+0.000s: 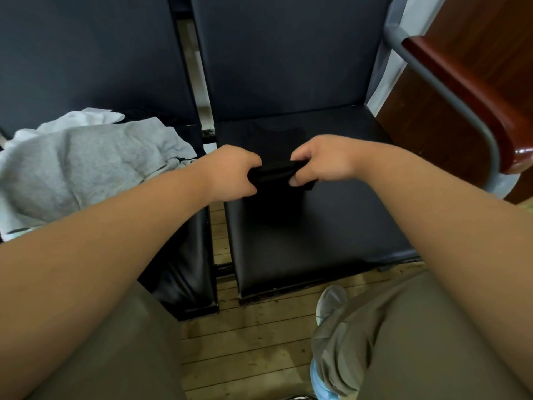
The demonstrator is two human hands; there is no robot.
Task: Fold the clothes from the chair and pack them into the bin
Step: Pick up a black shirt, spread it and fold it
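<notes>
A black garment point(275, 157) lies spread on the seat of the right black chair point(331, 235). Its near edge is bunched into a thick fold between my hands. My left hand point(230, 173) grips the left end of that fold, fingers curled round it. My right hand point(323, 160) grips the right end, thumb underneath. The black cloth is hard to tell from the black seat. A pile of grey and white clothes point(86, 166) sits on the left chair point(187, 284). No bin is in view.
A dark red wooden armrest on a grey metal frame point(461, 90) stands at the right. Wooden floorboards point(248, 342) show between the chairs and my legs in olive trousers. My light blue shoe point(331, 301) is near the right chair's front edge.
</notes>
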